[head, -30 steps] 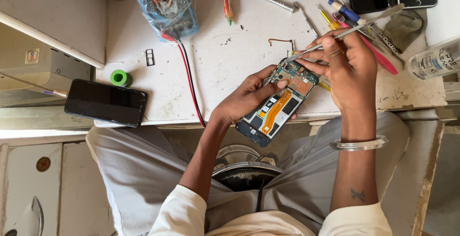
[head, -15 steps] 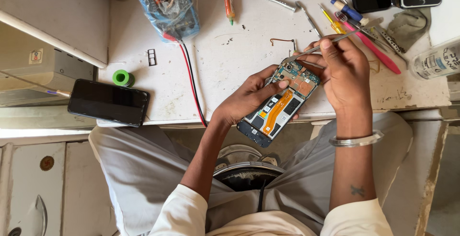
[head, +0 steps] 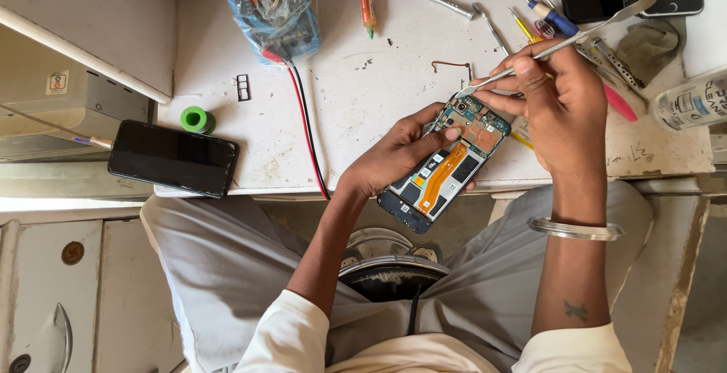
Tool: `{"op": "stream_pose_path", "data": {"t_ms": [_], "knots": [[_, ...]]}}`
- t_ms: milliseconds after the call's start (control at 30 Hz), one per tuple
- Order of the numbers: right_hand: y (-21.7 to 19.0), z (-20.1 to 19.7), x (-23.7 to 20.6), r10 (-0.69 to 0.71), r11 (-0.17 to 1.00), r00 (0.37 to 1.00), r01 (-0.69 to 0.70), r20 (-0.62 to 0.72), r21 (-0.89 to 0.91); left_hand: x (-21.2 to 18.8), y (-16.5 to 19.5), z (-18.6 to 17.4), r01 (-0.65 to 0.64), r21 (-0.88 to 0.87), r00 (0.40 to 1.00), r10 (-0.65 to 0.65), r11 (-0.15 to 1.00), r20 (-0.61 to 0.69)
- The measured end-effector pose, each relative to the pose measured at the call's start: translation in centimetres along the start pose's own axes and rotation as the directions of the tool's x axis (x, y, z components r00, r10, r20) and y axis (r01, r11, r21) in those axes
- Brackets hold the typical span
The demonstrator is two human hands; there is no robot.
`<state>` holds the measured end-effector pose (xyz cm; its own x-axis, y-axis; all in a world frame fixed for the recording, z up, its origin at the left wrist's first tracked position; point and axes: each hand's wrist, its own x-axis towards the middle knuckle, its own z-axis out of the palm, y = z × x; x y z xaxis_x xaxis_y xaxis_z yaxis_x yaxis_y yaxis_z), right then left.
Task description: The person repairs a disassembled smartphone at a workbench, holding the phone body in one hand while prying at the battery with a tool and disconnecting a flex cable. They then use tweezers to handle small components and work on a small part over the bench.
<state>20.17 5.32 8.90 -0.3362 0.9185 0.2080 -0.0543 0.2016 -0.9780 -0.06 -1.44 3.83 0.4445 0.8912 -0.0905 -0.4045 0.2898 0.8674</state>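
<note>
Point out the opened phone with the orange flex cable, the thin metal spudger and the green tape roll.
opened phone with orange flex cable (head: 441,170), head view, on the orange cable
thin metal spudger (head: 598,28), head view, mid-shaft
green tape roll (head: 197,120), head view, top rim

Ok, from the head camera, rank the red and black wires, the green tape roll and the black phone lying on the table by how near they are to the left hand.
1. Red and black wires, just left of the left hand.
2. Green tape roll, further left on the table.
3. Black phone, at the table's left front edge, slightly farther than the roll.
</note>
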Motion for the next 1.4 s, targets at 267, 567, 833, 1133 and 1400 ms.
{"op": "stream_pose_path", "data": {"t_ms": [267, 567, 833, 1133, 1400], "knots": [[2.4, -2.2, 1.1, 0.123, 0.973, 0.990, -0.134, 0.069, 0.190, -0.1, 0.3, 0.2, 0.025, -0.021, 1.000, -0.025, 0.999, 0.010], [3.8, -2.6, 1.7, 0.192, 0.937, 0.976, -0.214, 0.107, 0.275, -0.1, 0.4, 0.2, 0.016, -0.016, 1.000, -0.016, 1.000, 0.013], [2.8, -2.3, 1.6, 0.133, 0.973, 0.983, -0.153, 0.124, 0.171, 0.1, 0.1, 0.2, 0.014, -0.025, 1.000, -0.014, 1.000, 0.019], [3.8, -3.1, 2.7, 0.235, 0.913, 0.950, -0.288, 0.205, 0.288, 0.2, -0.1, 0.0, 0.006, -0.001, 1.000, -0.006, 1.000, 0.024], [4.6, -3.0, 2.2, 0.264, 0.795, 0.962, -0.254, 0.062, 0.551, 0.3, -0.4, -0.2, -0.020, 0.007, 1.000, 0.020, 1.000, 0.008]]}}
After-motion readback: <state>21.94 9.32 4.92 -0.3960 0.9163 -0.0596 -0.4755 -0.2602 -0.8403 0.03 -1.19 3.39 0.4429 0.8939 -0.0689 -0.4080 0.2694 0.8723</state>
